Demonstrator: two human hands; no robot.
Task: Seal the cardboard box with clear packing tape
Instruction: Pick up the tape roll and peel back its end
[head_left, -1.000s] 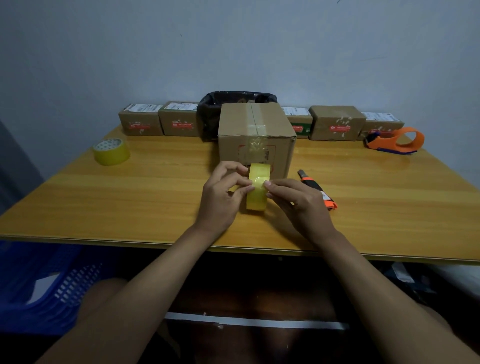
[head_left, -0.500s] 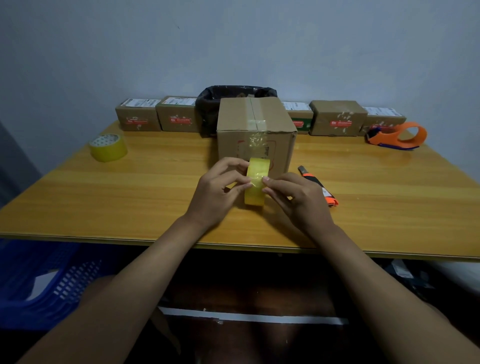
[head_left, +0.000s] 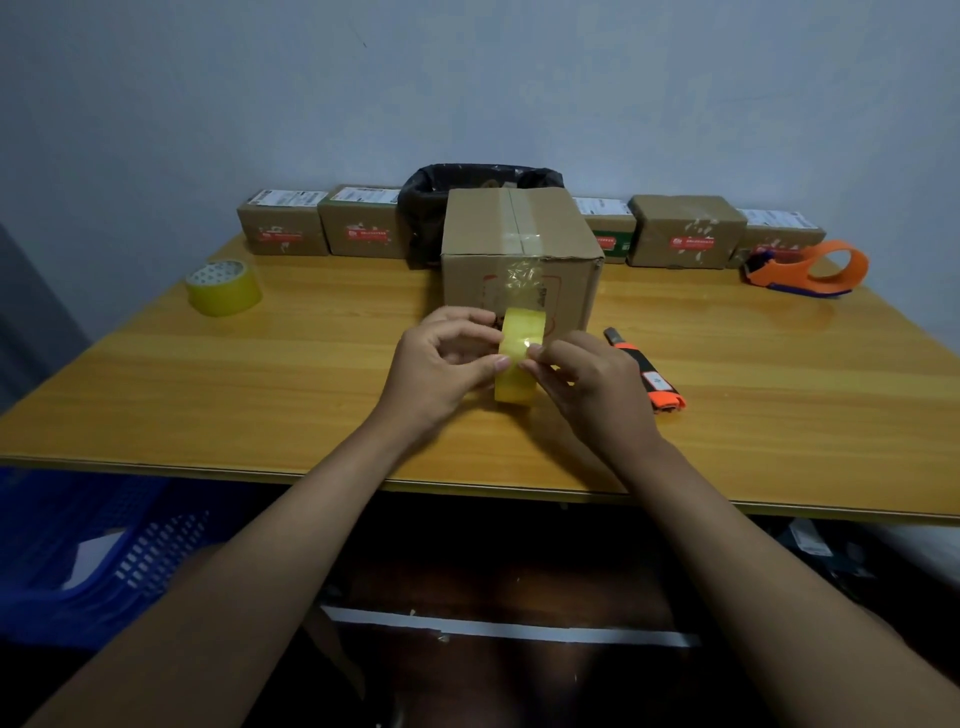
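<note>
Head view: gripped a roll of clear yellowish packing tape (head_left: 519, 358) on edge between both hands, just near of the cardboard box (head_left: 521, 260) at the middle of the wooden table (head_left: 260, 395). Left hand (head_left: 441, 366) curled around the roll's left side, thumb tip on its facing band; right hand (head_left: 592, 382) pinched at the band from the right, fingertips (head_left: 535, 356) touching the tape surface. Box flaps closed, with a tape strip along the top seam and crinkled over the near face. Orange-and-black utility knife (head_left: 647, 376) flat just right of the right hand. Second yellow tape roll (head_left: 224, 287) far left. Orange tape dispenser (head_left: 810, 270) far right. Row of small labelled parcels (head_left: 685, 231) and a black bag-lined bin (head_left: 478, 182) along the far edge.
</note>
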